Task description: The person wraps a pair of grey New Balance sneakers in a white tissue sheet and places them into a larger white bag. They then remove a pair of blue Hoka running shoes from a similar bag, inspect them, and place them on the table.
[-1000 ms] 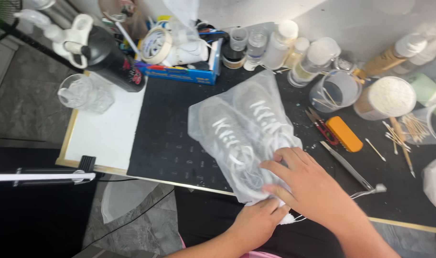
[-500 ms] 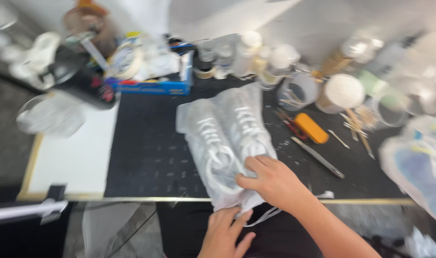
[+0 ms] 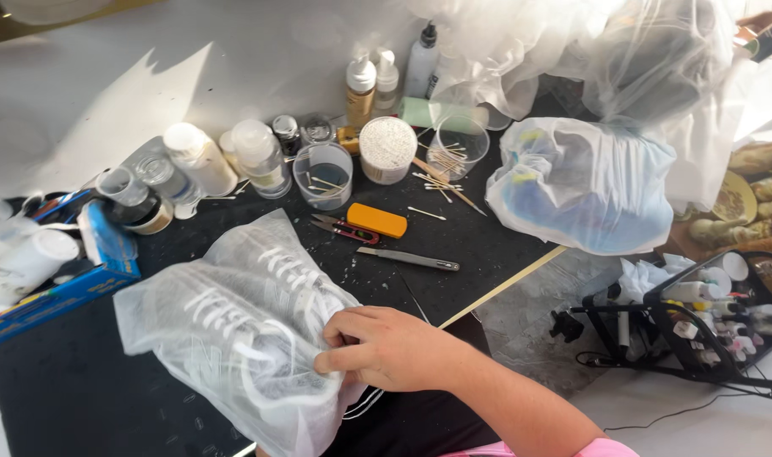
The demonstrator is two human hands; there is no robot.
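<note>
So we've got a pair of sneakers [image 3: 250,326] tucked inside a thin, see-through white mesh bag [image 3: 233,338], lying on the black work mat [image 3: 487,245] toward the lower left. Our right hand [image 3: 390,349] sits on the bag's near right edge, fingers curled in and bunched close together, pinching a fold of the fabric against the thumb right where the bag gathers. A couple of thin white drawstring cords [image 3: 365,404] trail out from under the hand. The left hand isn't visible at all, so we can't say what it's doing.

The shoes lie side by side, long axis running diagonally from the lower left near us up toward the upper right, more or less flat. Which end is toe and which is heel we honestly can't tell through the fabric. They look dark grey with chunky white laces showing clearly through the mesh. The bag is wrinkled and puffed, loosely draped over them.

Just beyond the bag sit small red-handled snips [image 3: 345,228], an orange block [image 3: 377,220] and a slim metal craft knife [image 3: 409,258]. Further back there's a clear cup [image 3: 322,176], a white-lidded tub [image 3: 387,149], scattered wooden sticks [image 3: 441,182] and a row of bottles [image 3: 360,89]. To the right, well apart, sits a bulging plastic bag [image 3: 580,186], and a blue box [image 3: 73,283] sits off to the left.
</note>
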